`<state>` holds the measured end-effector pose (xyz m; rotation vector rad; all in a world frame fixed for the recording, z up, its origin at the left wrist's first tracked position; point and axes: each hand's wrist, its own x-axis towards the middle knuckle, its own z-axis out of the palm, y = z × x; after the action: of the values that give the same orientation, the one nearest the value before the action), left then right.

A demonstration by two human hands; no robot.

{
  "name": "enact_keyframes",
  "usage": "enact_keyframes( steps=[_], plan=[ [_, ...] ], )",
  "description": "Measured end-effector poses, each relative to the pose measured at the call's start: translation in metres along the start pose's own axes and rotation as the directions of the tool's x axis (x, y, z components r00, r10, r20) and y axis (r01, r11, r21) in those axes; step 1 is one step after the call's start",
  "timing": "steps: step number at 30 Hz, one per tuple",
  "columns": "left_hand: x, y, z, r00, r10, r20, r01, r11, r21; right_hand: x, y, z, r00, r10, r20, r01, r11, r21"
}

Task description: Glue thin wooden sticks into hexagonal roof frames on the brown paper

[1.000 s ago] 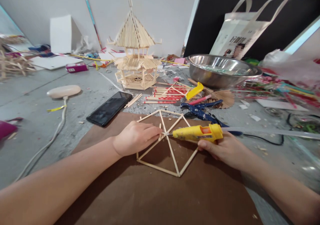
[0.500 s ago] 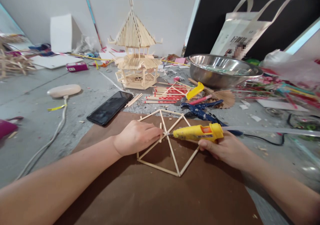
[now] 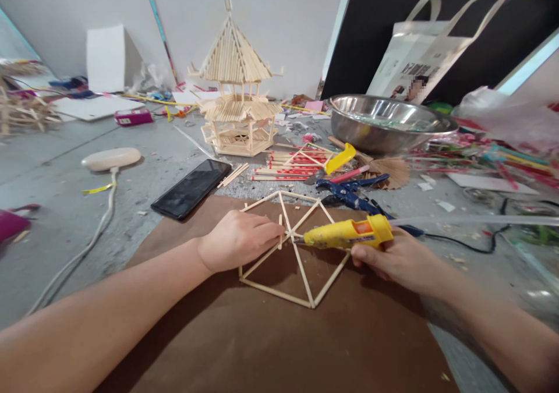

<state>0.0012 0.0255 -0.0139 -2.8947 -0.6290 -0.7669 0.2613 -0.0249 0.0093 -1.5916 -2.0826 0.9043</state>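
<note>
A hexagonal frame of thin wooden sticks point(image 3: 304, 273), with spokes meeting at its middle, lies on brown paper point(image 3: 279, 346). My right hand point(image 3: 393, 262) grips a yellow hot glue gun point(image 3: 345, 233) from the right. The gun's nozzle is at the hub where the spokes meet. My left hand point(image 3: 240, 239) rests over the frame's left part, its fingers pinched beside the hub. Against those fingertips stands a short wooden stick point(image 3: 280, 239), crossing the left side of the hub. Behind my left fingers, part of the frame is hidden.
A stick pagoda model point(image 3: 238, 108) stands beyond the paper. Before it lie red-marked sticks point(image 3: 283, 174), a phone point(image 3: 192, 188), blue pliers point(image 3: 353, 192) and a yellow-handled knife point(image 3: 340, 159). A metal basin point(image 3: 388, 128) sits behind right; a white cable point(image 3: 102, 224) runs left.
The glue gun and my right hand have shifted slightly to the right, with the nozzle a little lower at the hub. My left hand and the frame have stayed put.
</note>
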Motion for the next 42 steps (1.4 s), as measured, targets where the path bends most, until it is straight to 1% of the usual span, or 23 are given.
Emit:
enact_keyframes(
  steps=[3,8,15,21,27,42],
  plan=[
    [0.000,0.000,0.000,1.000,0.000,-0.003,0.000,1.000,0.000,-0.001,-0.002,-0.002,1.000,0.001,0.021,-0.001,1.000,0.005],
    [0.000,0.000,0.001,1.000,-0.003,0.011,0.003,1.000,-0.003,-0.003,-0.009,-0.007,0.992,0.074,0.107,-0.073,0.997,-0.014],
    [0.001,0.001,0.000,1.000,0.001,0.007,0.000,1.000,-0.003,-0.004,-0.009,-0.009,0.989,0.080,0.128,-0.076,0.996,-0.036],
    [0.000,0.001,-0.001,1.000,-0.003,0.027,0.003,1.000,0.003,-0.003,-0.007,-0.010,0.995,0.010,0.099,-0.011,1.000,0.001],
    [0.001,0.001,-0.001,1.000,0.010,0.003,-0.010,1.000,0.018,-0.003,-0.009,-0.014,0.992,-0.027,0.126,0.021,0.999,0.048],
    [0.003,0.002,-0.001,1.000,0.019,0.011,-0.019,0.999,0.041,-0.007,-0.010,-0.019,0.978,-0.033,0.204,0.015,0.996,0.091]
  ],
)
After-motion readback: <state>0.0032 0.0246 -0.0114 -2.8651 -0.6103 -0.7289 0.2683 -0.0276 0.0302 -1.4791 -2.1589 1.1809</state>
